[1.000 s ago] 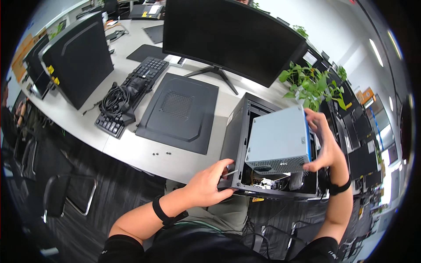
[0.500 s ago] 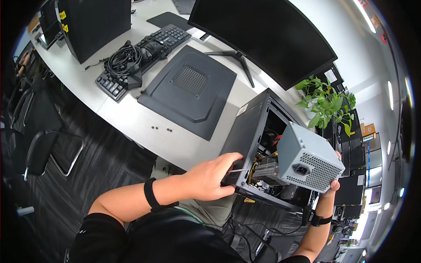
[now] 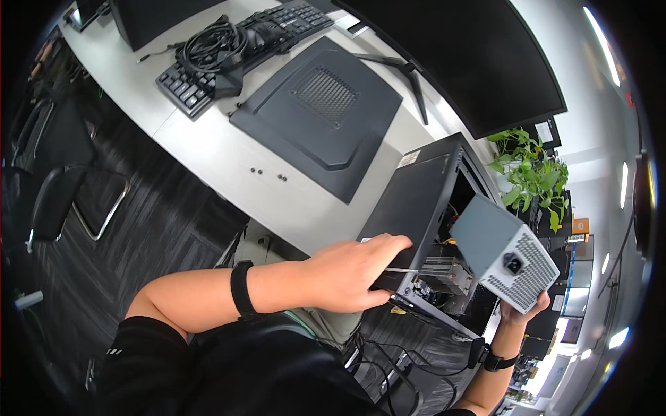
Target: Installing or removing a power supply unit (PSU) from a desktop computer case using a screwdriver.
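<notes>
My right hand (image 3: 524, 309) grips a grey metal power supply unit (image 3: 492, 243) from below and its outer side, holding it tilted over the open side of a black computer case (image 3: 409, 204). The unit's perforated face and power socket show. Most of that hand's fingers are hidden behind it. My left hand (image 3: 357, 272) is closed on the near edge of the case, thumb and fingers apart around the corner. A thin metal rod (image 3: 399, 270) shows between them; I cannot tell whether it is held. Inside the case are a finned metal heatsink (image 3: 447, 275) and wiring.
A black side panel (image 3: 316, 114) with a vent lies on the white desk (image 3: 208, 149), with several small screws (image 3: 282, 178) nearby. Behind are a keyboard (image 3: 191, 90) with bundled cables (image 3: 211, 45), a monitor (image 3: 472, 62) and a potted plant (image 3: 531, 170). Loose cables (image 3: 388, 367) hang below the case.
The power supply has moved right and outward from the case in my right hand, uncovering more of the inside. My left hand stays on the case edge; the whole view has shifted.
</notes>
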A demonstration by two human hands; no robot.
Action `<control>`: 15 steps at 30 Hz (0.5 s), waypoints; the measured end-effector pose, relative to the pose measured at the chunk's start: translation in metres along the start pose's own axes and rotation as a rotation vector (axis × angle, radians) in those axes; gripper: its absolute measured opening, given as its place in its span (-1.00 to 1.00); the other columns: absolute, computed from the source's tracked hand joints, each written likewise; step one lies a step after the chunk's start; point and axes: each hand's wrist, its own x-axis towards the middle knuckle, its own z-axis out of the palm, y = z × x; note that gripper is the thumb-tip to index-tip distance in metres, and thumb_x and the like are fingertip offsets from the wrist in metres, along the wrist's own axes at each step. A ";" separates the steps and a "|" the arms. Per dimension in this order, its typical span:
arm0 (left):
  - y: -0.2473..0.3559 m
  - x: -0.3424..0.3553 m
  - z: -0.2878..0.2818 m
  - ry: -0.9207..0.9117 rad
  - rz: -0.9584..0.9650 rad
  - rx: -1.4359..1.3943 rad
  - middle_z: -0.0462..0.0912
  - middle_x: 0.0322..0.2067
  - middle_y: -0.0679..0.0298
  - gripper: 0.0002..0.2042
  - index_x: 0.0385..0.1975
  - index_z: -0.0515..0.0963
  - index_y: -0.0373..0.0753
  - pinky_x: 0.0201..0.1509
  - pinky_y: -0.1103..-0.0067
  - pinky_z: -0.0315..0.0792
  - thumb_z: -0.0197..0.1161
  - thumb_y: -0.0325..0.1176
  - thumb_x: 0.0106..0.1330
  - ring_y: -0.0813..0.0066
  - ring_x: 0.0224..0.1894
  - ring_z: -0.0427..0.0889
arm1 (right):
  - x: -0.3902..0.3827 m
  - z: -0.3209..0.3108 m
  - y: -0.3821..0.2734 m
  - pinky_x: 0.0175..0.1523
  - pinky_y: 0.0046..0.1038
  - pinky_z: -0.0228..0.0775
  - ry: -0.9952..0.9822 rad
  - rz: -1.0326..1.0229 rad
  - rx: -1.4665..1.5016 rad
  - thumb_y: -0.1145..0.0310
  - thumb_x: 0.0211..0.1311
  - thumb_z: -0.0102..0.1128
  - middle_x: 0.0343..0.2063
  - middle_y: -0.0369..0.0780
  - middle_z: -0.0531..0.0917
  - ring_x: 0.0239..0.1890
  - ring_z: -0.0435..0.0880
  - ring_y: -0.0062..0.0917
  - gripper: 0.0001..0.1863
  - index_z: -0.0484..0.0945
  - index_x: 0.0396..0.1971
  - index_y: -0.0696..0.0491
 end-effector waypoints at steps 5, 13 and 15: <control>-0.003 -0.001 0.000 -0.019 0.009 -0.042 0.47 -0.02 -0.04 -0.33 0.23 0.18 -0.34 -0.16 0.21 0.51 0.33 -0.37 0.12 -0.10 -0.18 0.59 | 0.008 0.010 0.000 0.30 0.35 0.13 0.279 0.050 0.032 -0.27 0.14 0.06 0.36 -0.08 0.26 0.37 0.24 -0.01 -0.09 0.16 0.42 -0.07; -0.003 0.001 -0.004 -0.051 -0.019 -0.037 0.48 -0.04 -0.05 -0.34 0.21 0.19 -0.33 -0.19 0.19 0.50 0.34 -0.36 0.12 -0.11 -0.18 0.59 | 0.014 0.029 -0.006 0.23 0.33 0.22 0.384 0.155 0.002 -0.38 0.15 -0.02 0.37 -0.05 0.23 0.37 0.22 0.03 -0.07 0.15 0.44 -0.12; -0.002 0.001 -0.005 -0.091 -0.039 -0.037 0.48 -0.05 -0.04 -0.34 0.21 0.19 -0.33 -0.20 0.19 0.50 0.34 -0.35 0.11 -0.11 -0.19 0.59 | 0.017 0.035 -0.011 0.20 0.32 0.26 0.403 0.210 0.008 -0.38 0.15 -0.03 0.35 -0.05 0.25 0.36 0.24 0.03 -0.07 0.17 0.43 -0.12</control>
